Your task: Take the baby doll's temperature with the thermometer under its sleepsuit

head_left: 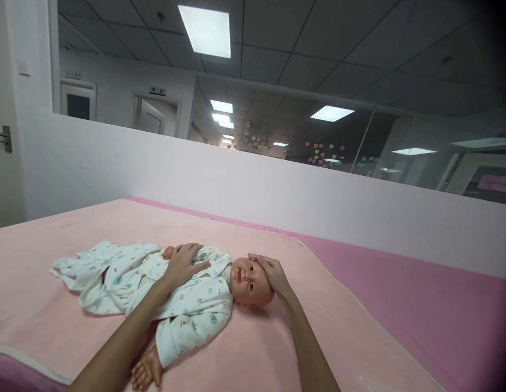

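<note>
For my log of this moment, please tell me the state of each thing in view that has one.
doll, lying on its back, dressed, eyes open
left hand, open, flat on the doll's chest
right hand, open, cupped on the doll's head
pink blanket, spread flat under the doll
ceiling light, on

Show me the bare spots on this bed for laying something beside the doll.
Free: the blanket strip between the doll and the white wall; the blanket right of the right hand, out to the darker pink mat, also bare; the near-left corner below the doll's legs. Crowded: the middle, where the left hand lies on its chest and both forearms cross.
</note>
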`<state>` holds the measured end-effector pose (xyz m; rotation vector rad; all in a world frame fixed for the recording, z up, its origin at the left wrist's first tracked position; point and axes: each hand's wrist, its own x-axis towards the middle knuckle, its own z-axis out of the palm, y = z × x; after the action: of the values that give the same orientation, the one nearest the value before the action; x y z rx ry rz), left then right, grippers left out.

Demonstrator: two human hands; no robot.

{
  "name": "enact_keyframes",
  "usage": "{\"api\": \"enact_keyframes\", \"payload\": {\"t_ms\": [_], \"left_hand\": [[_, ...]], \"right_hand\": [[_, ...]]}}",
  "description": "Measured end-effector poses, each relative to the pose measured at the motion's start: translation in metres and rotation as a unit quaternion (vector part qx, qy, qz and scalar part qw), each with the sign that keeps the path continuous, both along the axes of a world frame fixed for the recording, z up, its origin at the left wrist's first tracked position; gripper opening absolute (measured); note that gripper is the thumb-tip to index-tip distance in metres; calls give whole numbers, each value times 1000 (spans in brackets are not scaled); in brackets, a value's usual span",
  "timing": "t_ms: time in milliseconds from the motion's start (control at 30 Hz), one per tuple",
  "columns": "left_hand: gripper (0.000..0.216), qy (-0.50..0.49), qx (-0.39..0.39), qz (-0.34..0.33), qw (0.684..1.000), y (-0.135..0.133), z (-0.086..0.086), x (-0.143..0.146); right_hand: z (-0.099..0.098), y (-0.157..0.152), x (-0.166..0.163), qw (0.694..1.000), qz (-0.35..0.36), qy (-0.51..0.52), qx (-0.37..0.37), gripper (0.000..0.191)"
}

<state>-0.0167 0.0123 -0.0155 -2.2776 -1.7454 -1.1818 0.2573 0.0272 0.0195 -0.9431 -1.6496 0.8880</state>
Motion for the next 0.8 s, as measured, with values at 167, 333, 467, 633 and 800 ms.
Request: {"api": "enact_keyframes", "payload": {"t_ms": [167,333,467,633,800], "left_hand": [[45,-4,0,3,1000,-1,0,-1],[49,-8,2,1,1000,-1,0,-1],[60,0,0,6,1000,-1,0,0],[64,18,2,6,1000,1,-1,-1],[61,15,1,12,1000,4,-4,-2]], "right_hand": [[1,1,1,1000,-9,6,0,49],[1,2,1,1000,-13,-9,-20,54],[-1,3,2,1000,-8,10,-9,53],[-1,3,1,1000,-16,11,-10,51],[-1,2,-1,1000,-19,4,-16,49]]}}
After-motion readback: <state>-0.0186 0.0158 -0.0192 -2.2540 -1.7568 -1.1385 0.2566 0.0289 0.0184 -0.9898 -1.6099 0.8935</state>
